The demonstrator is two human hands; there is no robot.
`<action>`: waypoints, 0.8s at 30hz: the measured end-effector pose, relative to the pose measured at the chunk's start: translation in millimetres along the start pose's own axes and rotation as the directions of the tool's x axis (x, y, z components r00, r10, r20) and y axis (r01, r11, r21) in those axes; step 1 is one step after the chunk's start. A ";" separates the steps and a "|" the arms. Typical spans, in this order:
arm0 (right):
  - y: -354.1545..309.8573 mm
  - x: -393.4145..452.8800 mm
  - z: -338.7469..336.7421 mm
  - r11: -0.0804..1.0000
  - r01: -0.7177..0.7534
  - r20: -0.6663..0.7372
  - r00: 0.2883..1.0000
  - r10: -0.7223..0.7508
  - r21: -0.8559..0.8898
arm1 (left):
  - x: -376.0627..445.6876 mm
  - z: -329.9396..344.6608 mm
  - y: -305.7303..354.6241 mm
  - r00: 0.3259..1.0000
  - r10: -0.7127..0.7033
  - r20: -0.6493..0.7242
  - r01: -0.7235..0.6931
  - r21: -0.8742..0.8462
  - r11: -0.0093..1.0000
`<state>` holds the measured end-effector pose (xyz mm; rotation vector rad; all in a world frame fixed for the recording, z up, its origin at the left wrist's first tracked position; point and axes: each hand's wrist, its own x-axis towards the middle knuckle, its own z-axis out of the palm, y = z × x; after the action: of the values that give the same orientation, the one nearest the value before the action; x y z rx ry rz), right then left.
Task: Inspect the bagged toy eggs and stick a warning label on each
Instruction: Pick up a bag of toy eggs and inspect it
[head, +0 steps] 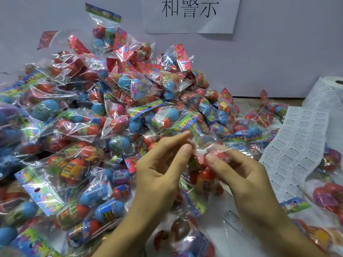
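1. Fingers of our left hand (159,164) are curled, with thumb and forefinger reaching toward the crinkled top of a clear cellophane bag of red toy eggs (203,175); motion blur keeps us from telling whether they pinch the film or only touch it.
2. Our right hand (239,173) mirrors it from the other side, its fingers bent around the same bag's upper film, apparently pinching it.
3. We hold the bag between both hands, low in the centre of the head view, just in front of the big heap of bagged blue and red eggs (92,117) that covers the bench (295,102).
4. Through the glossy film we see red egg halves and a yellow printed band; a colourful card header hangs at its lower end.
5. We judge this to be the inspecting step. To do it well, we should pull the film taut and turn the bag so glare clears and each egg shows.
6. A long white strip of printed warning labels (295,145) lies just right of our hands, running back to its roll (332,86), within easy reach for the sticking.
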<state>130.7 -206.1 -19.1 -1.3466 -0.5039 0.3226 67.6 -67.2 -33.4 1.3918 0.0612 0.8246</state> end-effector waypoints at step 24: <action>0.8 7.8 -9.7 0.979 -0.103 -0.061 0.991 0.116 0.178 | 9.8 -9.4 -8.3 0.924 -0.379 0.059 0.383 -0.105 0.918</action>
<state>142.5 -210.2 -20.0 -1.2130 -0.3341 0.3987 73.9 -53.6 -38.7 1.2335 0.2456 0.4675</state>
